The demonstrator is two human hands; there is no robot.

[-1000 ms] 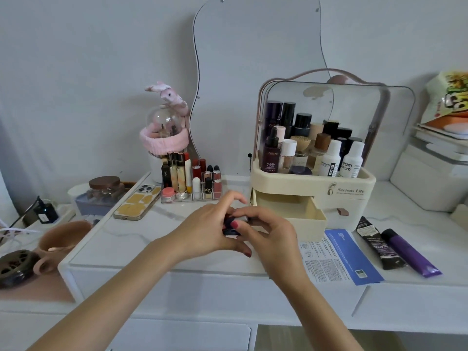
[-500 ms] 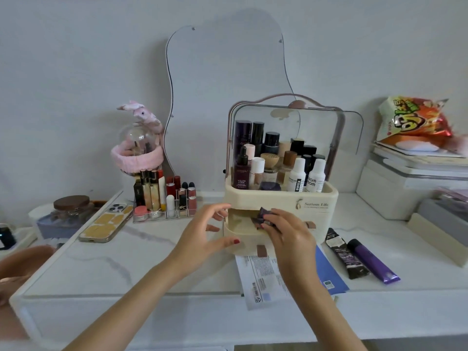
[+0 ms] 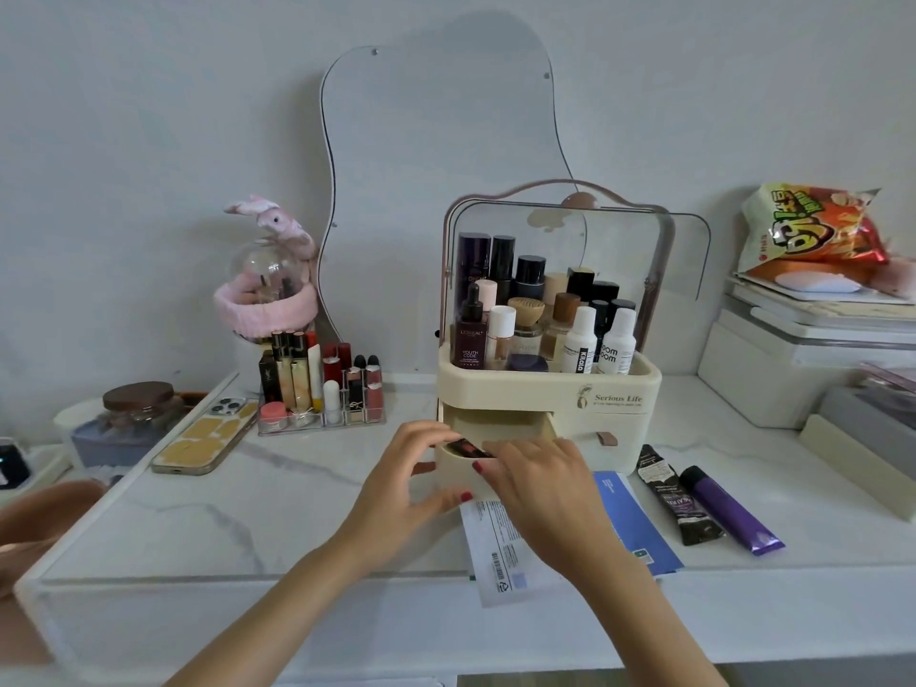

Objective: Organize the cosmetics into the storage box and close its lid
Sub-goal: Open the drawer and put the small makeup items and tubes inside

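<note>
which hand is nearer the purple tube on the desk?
Right. The right hand is at the open drawer, just left of the purple tube; the left hand sits further left, at the drawer's front.

This was a home vanity corner: a wavy mirror point(image 3: 436, 190) leaned against the wall above a white marble-patterned bench point(image 3: 297, 498) with a lipstick organizer point(image 3: 322, 389), phone point(image 3: 205, 436) and snack bag point(image 3: 813, 230).

Bare tabletop point(image 3: 277, 518) lies left of storage box point(image 3: 545, 389); tubes point(image 3: 704, 508) crowd its right.
</note>
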